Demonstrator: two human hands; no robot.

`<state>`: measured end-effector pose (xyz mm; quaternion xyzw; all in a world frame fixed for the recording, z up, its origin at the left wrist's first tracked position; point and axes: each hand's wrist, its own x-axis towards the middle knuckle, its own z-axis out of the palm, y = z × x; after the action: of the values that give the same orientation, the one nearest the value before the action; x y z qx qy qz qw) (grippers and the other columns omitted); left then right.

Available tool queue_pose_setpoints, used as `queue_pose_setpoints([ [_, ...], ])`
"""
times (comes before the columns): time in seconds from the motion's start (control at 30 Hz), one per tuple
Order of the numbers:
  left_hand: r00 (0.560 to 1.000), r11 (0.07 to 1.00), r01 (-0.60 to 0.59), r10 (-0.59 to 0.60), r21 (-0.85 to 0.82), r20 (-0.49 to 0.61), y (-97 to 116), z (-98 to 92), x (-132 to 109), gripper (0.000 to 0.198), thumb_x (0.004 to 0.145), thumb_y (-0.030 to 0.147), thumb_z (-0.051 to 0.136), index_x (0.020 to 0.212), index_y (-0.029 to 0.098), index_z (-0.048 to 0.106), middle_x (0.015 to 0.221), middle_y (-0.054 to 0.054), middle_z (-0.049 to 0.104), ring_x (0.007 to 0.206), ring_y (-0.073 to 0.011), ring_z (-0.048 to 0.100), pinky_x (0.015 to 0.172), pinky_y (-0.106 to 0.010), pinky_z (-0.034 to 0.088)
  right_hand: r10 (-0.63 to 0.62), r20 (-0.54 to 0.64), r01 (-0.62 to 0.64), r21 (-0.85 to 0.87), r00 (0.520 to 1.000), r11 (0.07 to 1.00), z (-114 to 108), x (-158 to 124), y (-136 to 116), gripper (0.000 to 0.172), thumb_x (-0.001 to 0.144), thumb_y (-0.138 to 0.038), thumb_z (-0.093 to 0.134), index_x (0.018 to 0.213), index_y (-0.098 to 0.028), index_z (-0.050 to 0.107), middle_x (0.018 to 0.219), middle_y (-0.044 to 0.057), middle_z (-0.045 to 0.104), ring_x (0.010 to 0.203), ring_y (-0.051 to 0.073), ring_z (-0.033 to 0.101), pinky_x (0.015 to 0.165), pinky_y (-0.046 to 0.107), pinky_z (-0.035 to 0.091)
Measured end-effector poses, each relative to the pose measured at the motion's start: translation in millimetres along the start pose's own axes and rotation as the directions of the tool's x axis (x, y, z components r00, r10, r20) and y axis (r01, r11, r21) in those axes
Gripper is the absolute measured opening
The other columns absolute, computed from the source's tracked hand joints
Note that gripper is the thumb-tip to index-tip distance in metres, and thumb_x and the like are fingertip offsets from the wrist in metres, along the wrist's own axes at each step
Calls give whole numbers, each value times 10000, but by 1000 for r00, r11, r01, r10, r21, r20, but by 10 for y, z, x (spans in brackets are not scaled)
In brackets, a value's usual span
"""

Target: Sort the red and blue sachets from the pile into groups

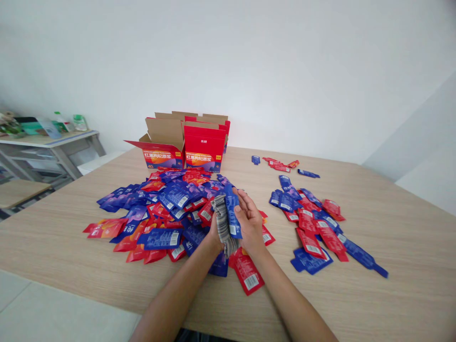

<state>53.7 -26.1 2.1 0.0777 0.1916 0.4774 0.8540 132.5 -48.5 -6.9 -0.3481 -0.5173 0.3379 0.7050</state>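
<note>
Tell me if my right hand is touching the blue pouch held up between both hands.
Touching. The head view shows the right hand with its thumb overlapping the blue pouch along its right side, no gap between.

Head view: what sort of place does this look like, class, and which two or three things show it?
Probably an indoor workroom, perhaps for handling packaged goods: many loose red and blue pouches lie heaped on a wood-topped table, and open cartons stand on it too.
</note>
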Motion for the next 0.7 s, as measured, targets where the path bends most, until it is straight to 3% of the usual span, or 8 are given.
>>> queue_pose_setpoints([
  [0.07,1000,1000,10,-9,18,-30,111,55,-30,372,934,342,449,856,137,750,798,-103,759,999,-276,722,960,-410,556,-61,-33,52,-218,998,974,-52,33,-29,450,941,-422,647,1360,-261,611,1376,93,647,1294,274,597,1100,493,484],
  [0.13,999,1000,-3,4,24,-35,199,91,-48,373,925,348,453,825,143,749,768,-105,752,993,-285,726,960,-427,558,-158,-61,113,-460,986,881,-112,63,-50,434,931,-424,656,1331,-254,639,1303,101,669,1234,274,615,1082,497,484],
  [0.23,999,1000,-9,9,8,-50,233,106,-62,363,928,328,444,811,158,742,737,-90,745,976,-275,731,978,-426,551,-252,-25,176,-647,967,742,-188,104,-43,421,961,-410,609,1346,-241,628,1165,105,668,1064,250,645,962,466,541],
  [0.33,997,1000,-12,11,-9,-75,165,59,-52,357,937,311,432,841,154,738,768,-76,752,950,-249,733,1010,-407,533,-251,91,240,-708,964,664,-213,120,2,323,1006,-374,533,1260,-244,684,1074,93,663,1008,243,633,923,457,537],
  [0.47,999,998,-6,3,-60,-47,64,-24,-31,311,917,295,467,856,150,734,762,-67,741,990,-234,719,1018,-345,513,-282,154,295,-765,947,572,-174,80,34,329,1020,-388,511,1273,-265,683,1264,114,612,1176,271,570,1027,512,467],
  [0.6,998,993,58,-54,-103,44,46,28,-71,278,901,277,488,889,144,732,826,-79,750,1029,-232,708,1024,-320,496,-276,271,384,-725,922,571,-138,46,-4,313,1027,-365,516,1281,-305,687,1327,97,598,1222,262,541,1047,507,458],
  [0.7,997,991,58,-52,-121,52,84,75,-107,328,920,299,460,870,123,732,868,-107,757,955,-230,721,951,-314,536,-246,308,394,-708,919,586,-143,58,-45,305,1027,-336,519,1278,-328,693,1399,91,570,1223,265,540,1024,516,476],
])
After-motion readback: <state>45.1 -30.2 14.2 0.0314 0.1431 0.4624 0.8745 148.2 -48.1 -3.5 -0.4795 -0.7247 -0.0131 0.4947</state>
